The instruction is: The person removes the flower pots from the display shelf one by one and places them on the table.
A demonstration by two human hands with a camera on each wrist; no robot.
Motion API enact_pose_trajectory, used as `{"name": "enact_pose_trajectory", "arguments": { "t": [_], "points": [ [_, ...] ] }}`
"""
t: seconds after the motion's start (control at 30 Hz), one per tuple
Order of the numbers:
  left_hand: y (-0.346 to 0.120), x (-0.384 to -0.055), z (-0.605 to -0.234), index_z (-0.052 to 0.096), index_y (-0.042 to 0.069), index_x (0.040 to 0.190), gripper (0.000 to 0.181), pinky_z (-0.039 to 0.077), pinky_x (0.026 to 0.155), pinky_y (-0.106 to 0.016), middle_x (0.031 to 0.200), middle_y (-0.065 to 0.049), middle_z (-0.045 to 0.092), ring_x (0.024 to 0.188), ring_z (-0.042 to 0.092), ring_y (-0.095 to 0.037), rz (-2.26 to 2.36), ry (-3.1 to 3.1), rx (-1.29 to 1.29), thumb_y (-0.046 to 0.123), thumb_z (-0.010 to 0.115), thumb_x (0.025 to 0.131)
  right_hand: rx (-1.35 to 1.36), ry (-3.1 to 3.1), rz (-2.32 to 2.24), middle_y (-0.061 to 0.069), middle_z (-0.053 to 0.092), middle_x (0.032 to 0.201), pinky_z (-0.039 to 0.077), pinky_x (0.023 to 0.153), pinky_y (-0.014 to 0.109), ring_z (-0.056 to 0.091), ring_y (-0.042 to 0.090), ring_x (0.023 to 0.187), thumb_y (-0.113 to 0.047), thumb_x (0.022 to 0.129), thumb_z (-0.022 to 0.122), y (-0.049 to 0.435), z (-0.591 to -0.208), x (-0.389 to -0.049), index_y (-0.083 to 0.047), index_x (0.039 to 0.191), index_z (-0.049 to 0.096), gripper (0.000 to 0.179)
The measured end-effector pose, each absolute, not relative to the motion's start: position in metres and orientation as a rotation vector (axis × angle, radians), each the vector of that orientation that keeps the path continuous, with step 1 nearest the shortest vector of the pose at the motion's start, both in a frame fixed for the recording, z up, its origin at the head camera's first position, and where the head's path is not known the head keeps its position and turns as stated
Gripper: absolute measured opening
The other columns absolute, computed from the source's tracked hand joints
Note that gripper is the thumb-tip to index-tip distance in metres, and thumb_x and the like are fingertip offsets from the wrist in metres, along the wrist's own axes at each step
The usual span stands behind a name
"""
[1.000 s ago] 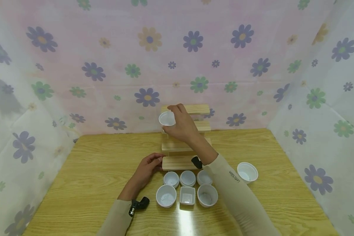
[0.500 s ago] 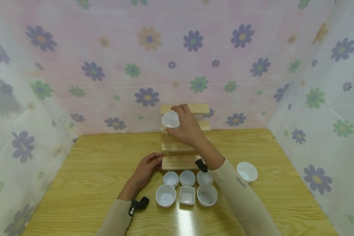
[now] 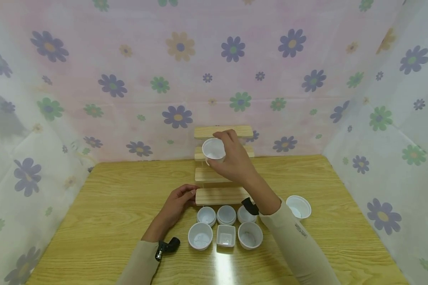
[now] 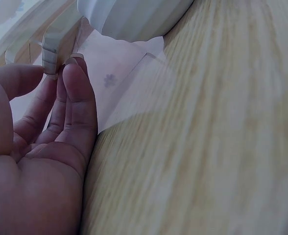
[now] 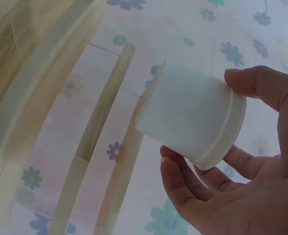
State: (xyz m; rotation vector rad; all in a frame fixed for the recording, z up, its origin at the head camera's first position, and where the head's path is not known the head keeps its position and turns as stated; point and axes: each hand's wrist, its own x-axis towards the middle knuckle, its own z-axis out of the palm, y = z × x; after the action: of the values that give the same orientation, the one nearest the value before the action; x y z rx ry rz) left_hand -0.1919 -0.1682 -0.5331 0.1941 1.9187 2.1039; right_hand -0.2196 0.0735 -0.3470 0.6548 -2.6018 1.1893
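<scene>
My right hand (image 3: 237, 160) grips a small white round flower pot (image 3: 214, 149) by its rim, above the middle steps of a tiered wooden rack (image 3: 221, 196). In the right wrist view, the thumb and fingers span the rim of this pot (image 5: 183, 112), whose base points toward the rack's boards (image 5: 97, 112). At the left end of the lowest step, my left hand (image 3: 178, 204) holds the rack. Seen from the left wrist, thumb and fingertips pinch the end of that board (image 4: 58, 41). My right hand and forearm hide part of the rack.
Before the rack stand two rows of white pots, among them a square pot (image 3: 226, 236) and a round pot (image 3: 201, 236). Another white pot (image 3: 299, 207) stands apart at the right. Behind the wooden table (image 3: 128, 178) hangs a flowered cloth (image 3: 135, 99).
My right hand has carried the pot a little rightward and down, from near the top step's left end toward the middle steps. The left hand has stayed at the rack.
</scene>
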Motion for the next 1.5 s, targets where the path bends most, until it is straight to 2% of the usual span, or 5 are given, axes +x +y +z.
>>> {"name": "enact_pose_trajectory", "arguments": {
  "t": [0.37, 0.9, 1.07, 1.33, 1.5],
  "points": [
    [-0.168, -0.191, -0.536, 0.061, -0.006, 0.137, 0.038, 0.059, 0.085, -0.033, 0.119, -0.012, 0.070, 0.099, 0.069, -0.023, 2.113, 1.912, 0.183, 0.023, 0.058, 0.112, 0.650, -2.563, 1.215, 0.017, 0.049, 0.143, 0.056, 0.093, 0.054, 0.056, 0.041, 0.122, -0.016, 0.085, 0.087, 0.089, -0.353, -0.206, -0.003, 0.146, 0.054, 0.071],
    [-0.167, -0.192, -0.536, 0.060, -0.007, 0.136, 0.037, 0.059, 0.083, -0.031, 0.115, -0.010, 0.070, 0.098, 0.068, -0.021, 2.125, 1.908, 0.190, 0.020, 0.058, 0.111, 0.599, -2.513, 1.275, 0.012, 0.044, 0.151, 0.053, 0.098, 0.054, 0.051, 0.036, 0.132, -0.013, 0.084, 0.085, 0.117, -0.361, -0.184, -0.008, 0.147, 0.054, 0.070],
    [-0.168, -0.191, -0.536, 0.061, -0.007, 0.136, 0.037, 0.059, 0.083, -0.031, 0.117, -0.011, 0.070, 0.098, 0.068, -0.022, 2.124, 1.910, 0.179, 0.020, 0.059, 0.111, 0.578, -2.496, 1.285, 0.013, 0.044, 0.150, 0.052, 0.100, 0.059, 0.049, 0.037, 0.135, -0.011, 0.083, 0.085, 0.126, -0.364, -0.177, -0.008, 0.148, 0.055, 0.071],
    [-0.168, -0.192, -0.536, 0.061, -0.007, 0.136, 0.037, 0.059, 0.083, -0.031, 0.119, -0.012, 0.070, 0.099, 0.069, -0.022, 2.117, 1.911, 0.176, 0.021, 0.059, 0.111, 0.549, -2.464, 1.248, 0.015, 0.047, 0.144, 0.052, 0.097, 0.061, 0.054, 0.039, 0.125, -0.006, 0.083, 0.086, 0.143, -0.370, -0.170, -0.005, 0.144, 0.057, 0.067],
    [-0.168, -0.192, -0.536, 0.061, -0.006, 0.135, 0.036, 0.059, 0.084, -0.031, 0.119, -0.011, 0.070, 0.098, 0.069, -0.022, 2.119, 1.909, 0.160, 0.020, 0.060, 0.111, 0.515, -2.493, 1.231, 0.014, 0.046, 0.146, 0.051, 0.097, 0.060, 0.053, 0.038, 0.126, -0.007, 0.083, 0.086, 0.152, -0.373, -0.166, -0.004, 0.143, 0.056, 0.067]
  ]
}}
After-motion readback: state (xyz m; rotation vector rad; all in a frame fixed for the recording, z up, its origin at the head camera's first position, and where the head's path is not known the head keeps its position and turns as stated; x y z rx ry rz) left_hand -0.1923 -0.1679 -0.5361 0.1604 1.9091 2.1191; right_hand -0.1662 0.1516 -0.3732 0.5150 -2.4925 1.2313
